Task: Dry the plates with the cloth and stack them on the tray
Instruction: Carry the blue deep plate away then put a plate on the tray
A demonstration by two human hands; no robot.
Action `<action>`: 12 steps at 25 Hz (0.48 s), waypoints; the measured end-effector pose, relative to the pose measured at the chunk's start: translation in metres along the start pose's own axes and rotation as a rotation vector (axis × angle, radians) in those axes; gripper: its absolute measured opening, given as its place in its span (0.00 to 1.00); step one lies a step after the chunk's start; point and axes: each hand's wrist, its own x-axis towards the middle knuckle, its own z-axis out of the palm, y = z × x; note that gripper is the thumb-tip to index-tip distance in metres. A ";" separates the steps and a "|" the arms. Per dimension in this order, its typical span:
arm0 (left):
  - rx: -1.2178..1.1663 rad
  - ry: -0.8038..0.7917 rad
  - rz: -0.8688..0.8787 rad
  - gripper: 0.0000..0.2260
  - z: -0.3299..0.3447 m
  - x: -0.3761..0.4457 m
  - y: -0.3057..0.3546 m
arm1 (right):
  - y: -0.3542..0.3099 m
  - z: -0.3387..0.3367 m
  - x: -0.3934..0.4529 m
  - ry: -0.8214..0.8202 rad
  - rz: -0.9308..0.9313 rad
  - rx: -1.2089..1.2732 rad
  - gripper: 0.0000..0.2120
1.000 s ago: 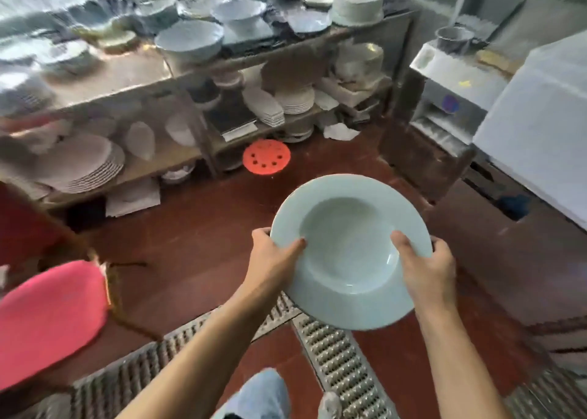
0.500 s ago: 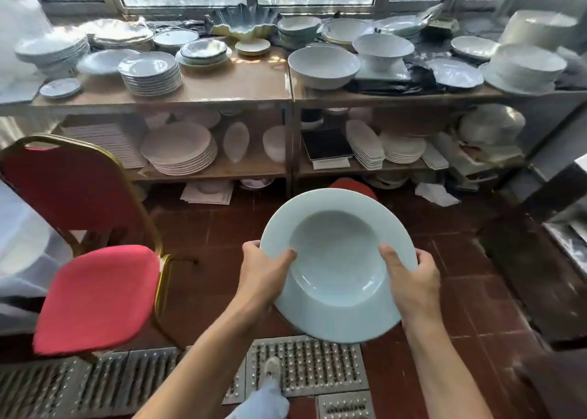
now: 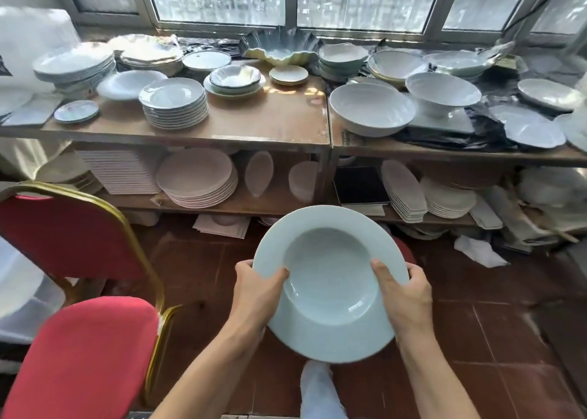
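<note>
A pale blue-green deep plate (image 3: 330, 253) with a wide rim is held in front of me above the red tiled floor. My left hand (image 3: 257, 294) grips its left rim, thumb on top. My right hand (image 3: 405, 294) grips the right rim, thumb reaching over the rim toward the well. The plate tilts toward me. No cloth and no tray are in view.
A wooden shelf (image 3: 276, 123) under the window carries stacks of plates (image 3: 174, 104) and large bowls (image 3: 371, 107); the lower level holds more plates (image 3: 198, 177). A red chair (image 3: 79, 345) with a gold frame stands at the left. White paper (image 3: 479, 250) lies on the floor.
The view has swung left and moved closer to the shelf; the chair now sits at the lower left. Both hands keep the same hold on the plate.
</note>
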 end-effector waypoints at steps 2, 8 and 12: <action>0.004 0.032 -0.007 0.21 0.016 0.036 0.020 | -0.010 0.023 0.043 -0.027 -0.005 -0.006 0.20; -0.011 0.076 -0.037 0.23 0.078 0.153 0.102 | -0.054 0.085 0.190 -0.124 0.005 -0.014 0.21; -0.040 0.109 -0.087 0.24 0.101 0.218 0.140 | -0.087 0.127 0.269 -0.189 -0.015 -0.064 0.21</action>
